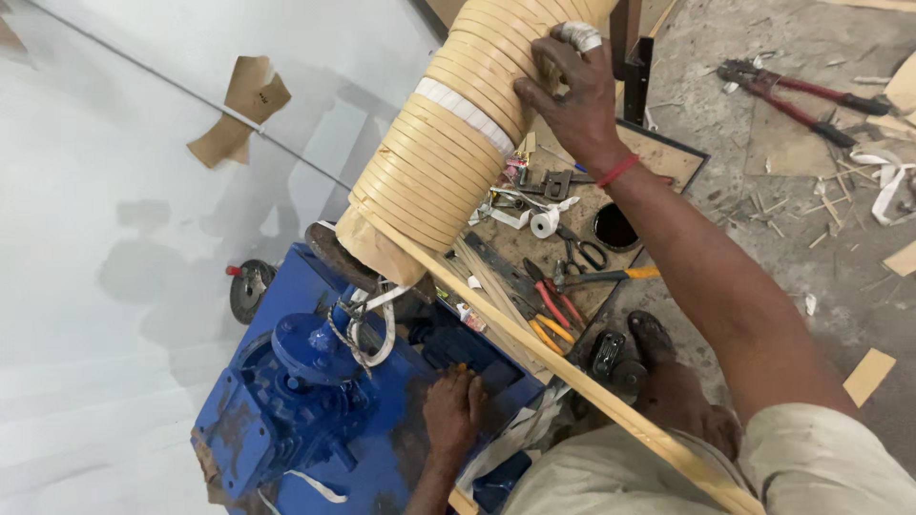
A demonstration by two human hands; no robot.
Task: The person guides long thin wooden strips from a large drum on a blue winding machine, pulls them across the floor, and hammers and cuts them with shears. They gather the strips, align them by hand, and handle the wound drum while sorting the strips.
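Wall: a pale grey surface fills the 9 o'clock side, with a torn scrap of brown paper stuck on it near 11 o'clock.
Blue machine: a worn blue metal housing at 7 o'clock, with a small black wheel off its upper left edge and white cord looped at its top.
Left hand: at 6 o'clock, lying palm-down on top of the blue machine, fingers spread flat; its grip is loose and holds nothing.
Wound coil: a thick cylinder wrapped in tan paper tape, slanting from the machine's top up toward 12 o'clock, with one white band across its middle.
Tape strip: a taut tan strip runs from the coil's lower end down toward 5 o'clock, past the person's lap.
Right hand: at 1 o'clock, pressed against the coil's upper side, fingers curled over the wrapping; one finger is bandaged in white, and a red band sits at the wrist.
Worktop: a low board below the coil, carrying pliers, scissors and a small white roll.
Floor: bolt cutters with red handles lie at 2 o'clock among scraps.
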